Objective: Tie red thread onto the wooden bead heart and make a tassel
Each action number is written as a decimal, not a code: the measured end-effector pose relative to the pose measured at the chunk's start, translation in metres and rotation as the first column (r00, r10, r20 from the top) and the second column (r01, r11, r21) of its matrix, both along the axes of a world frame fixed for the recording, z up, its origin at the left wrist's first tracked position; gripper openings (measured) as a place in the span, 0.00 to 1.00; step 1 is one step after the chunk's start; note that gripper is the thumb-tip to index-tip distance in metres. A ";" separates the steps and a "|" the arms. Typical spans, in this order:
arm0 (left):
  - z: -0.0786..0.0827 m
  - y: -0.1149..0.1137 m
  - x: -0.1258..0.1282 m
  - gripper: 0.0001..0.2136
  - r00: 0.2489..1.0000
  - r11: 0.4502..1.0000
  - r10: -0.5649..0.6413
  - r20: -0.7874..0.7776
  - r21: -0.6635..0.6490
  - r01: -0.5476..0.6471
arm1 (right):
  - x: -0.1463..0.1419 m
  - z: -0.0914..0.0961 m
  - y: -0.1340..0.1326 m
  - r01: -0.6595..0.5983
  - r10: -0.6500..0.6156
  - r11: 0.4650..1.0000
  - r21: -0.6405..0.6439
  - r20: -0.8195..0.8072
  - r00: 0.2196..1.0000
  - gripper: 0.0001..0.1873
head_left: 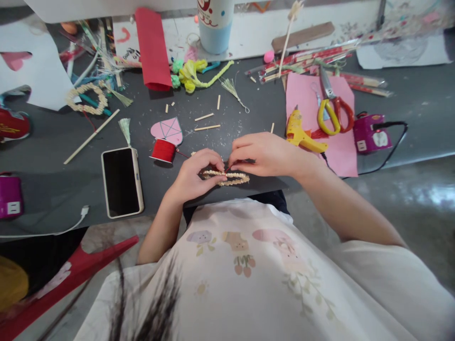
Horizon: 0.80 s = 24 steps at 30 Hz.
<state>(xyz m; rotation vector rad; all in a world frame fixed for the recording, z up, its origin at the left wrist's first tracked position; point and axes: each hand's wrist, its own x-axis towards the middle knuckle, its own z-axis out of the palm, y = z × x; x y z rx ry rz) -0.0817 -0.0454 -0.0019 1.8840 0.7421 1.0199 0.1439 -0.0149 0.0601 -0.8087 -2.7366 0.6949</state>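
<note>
Near the table's front edge, my left hand (199, 174) pinches a pale ring of small beaded or stick-like pieces (237, 180) between thumb and fingers. My right hand (261, 154) is closed at the fingertips on a thin red thread (228, 169) at the ring's upper side. Left of my left hand stands a spool of red thread (163, 150), its loose end running toward the hands. Behind the spool lies a pink heart-shaped card (168, 130) with crossing lines. Part of the ring is hidden behind my left fingers.
A phone (122, 182) lies to the left. To the right, a yellow glue gun (300, 130) and scissors (332, 106) rest on pink paper (297, 87). A similar pale heart-shaped ring (87, 99) is at back left. Short sticks (207, 128) and a cup (215, 28) stand farther back.
</note>
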 end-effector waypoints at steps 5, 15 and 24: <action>0.005 -0.005 0.002 0.08 0.999 0.998 0.026 -0.034 0.063 -0.024 | 0.002 0.003 -0.011 0.031 -0.042 0.986 0.163 0.063 0.997 0.13; 0.007 -0.018 -0.002 0.08 0.999 0.988 0.013 -0.048 0.156 -0.005 | 0.029 -0.016 -0.031 0.397 -0.448 0.840 -0.369 -0.059 0.892 0.12; 0.021 -0.022 -0.007 0.09 0.997 0.990 -0.083 -0.008 0.110 0.084 | 0.013 -0.043 -0.053 0.120 -0.508 0.309 -0.944 -0.057 0.860 0.24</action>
